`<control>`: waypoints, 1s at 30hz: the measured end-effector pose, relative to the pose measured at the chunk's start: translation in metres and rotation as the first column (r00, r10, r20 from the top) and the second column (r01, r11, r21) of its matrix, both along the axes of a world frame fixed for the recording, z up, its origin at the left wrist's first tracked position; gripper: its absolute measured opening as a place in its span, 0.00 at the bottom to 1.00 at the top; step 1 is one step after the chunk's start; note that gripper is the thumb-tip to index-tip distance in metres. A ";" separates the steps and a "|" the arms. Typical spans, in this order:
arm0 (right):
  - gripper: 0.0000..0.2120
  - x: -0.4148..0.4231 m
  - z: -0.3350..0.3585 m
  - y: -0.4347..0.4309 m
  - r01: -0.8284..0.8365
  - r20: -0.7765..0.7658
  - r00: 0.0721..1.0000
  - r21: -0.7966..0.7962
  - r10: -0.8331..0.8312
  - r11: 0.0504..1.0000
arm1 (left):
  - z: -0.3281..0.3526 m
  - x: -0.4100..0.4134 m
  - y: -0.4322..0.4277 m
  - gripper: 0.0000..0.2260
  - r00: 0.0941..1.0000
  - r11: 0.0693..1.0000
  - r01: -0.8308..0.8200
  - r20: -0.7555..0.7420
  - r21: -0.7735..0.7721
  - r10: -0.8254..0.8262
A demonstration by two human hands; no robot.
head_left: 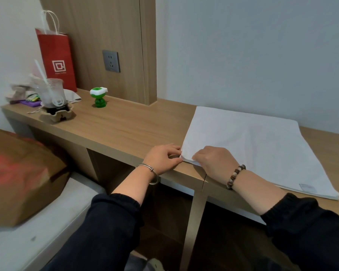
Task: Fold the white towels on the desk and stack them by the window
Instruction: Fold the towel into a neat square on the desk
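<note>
Sleeved arms extend; left hand (162, 158) and right hand (213, 161) both pinch near-left corner of towel (252, 149), flat on desk (125, 130), right side. Advise: lift evenly, match edges before creasing.

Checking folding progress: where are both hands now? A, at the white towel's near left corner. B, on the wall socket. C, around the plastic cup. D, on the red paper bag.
A: the left hand and right hand both hold the white towel at its near left corner, by the desk edge.
</note>
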State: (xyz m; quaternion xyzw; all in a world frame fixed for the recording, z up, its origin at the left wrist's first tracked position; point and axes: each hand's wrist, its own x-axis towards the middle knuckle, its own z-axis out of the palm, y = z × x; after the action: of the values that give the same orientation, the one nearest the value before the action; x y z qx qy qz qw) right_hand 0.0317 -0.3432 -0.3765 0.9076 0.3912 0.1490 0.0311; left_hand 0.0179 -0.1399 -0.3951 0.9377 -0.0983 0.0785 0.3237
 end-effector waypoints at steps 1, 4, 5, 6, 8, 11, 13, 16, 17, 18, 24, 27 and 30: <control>0.16 0.000 -0.001 0.000 -0.005 0.000 1.000 -0.003 0.005 1.000 | 0.001 0.000 0.001 0.14 1.000 1.000 -0.014 -0.008 -0.024 0.014; 0.17 -0.004 0.000 0.002 -0.005 0.005 1.000 -0.010 0.005 1.000 | 0.004 -0.001 -0.001 0.21 1.000 0.996 -0.019 -0.025 -0.086 0.017; 0.17 -0.005 0.000 0.003 -0.003 0.009 1.000 -0.007 0.003 1.000 | 0.005 -0.001 -0.003 0.21 1.000 0.994 -0.003 -0.027 -0.108 0.000; 0.17 -0.006 0.000 0.005 0.007 0.011 1.000 0.000 -0.007 1.000 | 0.005 -0.002 -0.005 0.19 1.000 0.993 0.012 -0.025 -0.120 -0.015; 0.16 -0.007 0.001 0.008 0.046 -0.006 0.999 0.009 -0.046 0.999 | 0.005 -0.003 -0.007 0.14 1.000 0.994 0.017 -0.014 -0.105 -0.019; 0.17 -0.012 0.006 0.005 0.156 -0.153 0.979 0.121 -0.137 0.980 | 0.003 -0.004 -0.006 0.12 1.000 1.000 0.006 0.010 -0.021 -0.005; 0.17 -0.018 0.007 -0.005 0.243 -0.195 0.960 0.227 -0.200 0.943 | 0.003 -0.004 -0.006 0.12 1.000 1.000 0.006 0.031 0.013 -0.006; 0.09 -0.024 0.005 -0.023 0.350 -0.137 0.936 0.233 -0.325 0.907 | 0.001 -0.003 -0.007 0.11 0.999 1.000 0.000 0.050 0.010 0.000; 0.07 -0.025 0.005 -0.028 0.374 -0.121 0.927 0.225 -0.355 0.899 | 0.001 -0.003 -0.007 0.11 0.999 1.000 -0.007 0.051 0.008 0.006; 0.08 -0.027 0.006 -0.031 0.383 -0.094 0.924 0.232 -0.372 0.894 | 0.001 -0.003 -0.008 0.11 0.999 1.000 -0.011 0.050 0.008 0.011; 0.14 -0.030 0.009 -0.039 0.182 -0.187 0.970 0.116 -0.159 0.976 | 0.002 -0.003 -0.009 0.10 0.998 0.998 -0.052 0.023 -0.035 0.053; 0.13 -0.024 0.018 -0.062 0.326 -0.330 0.921 0.364 -0.207 0.872 | 0.003 -0.003 -0.012 0.09 0.993 0.991 -0.114 0.014 -0.074 0.115; 0.16 -0.012 0.011 -0.093 0.542 -0.251 0.838 0.274 -0.485 0.795 | 0.010 -0.001 -0.025 0.11 0.965 0.965 -0.263 0.009 0.004 0.263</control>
State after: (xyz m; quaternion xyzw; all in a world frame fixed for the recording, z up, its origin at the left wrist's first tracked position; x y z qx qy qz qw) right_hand 0.0194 -0.4367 -0.3651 0.9806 0.0997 0.1218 -0.1168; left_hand 0.0170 -0.1647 -0.3853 0.9431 0.0252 0.1245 0.3074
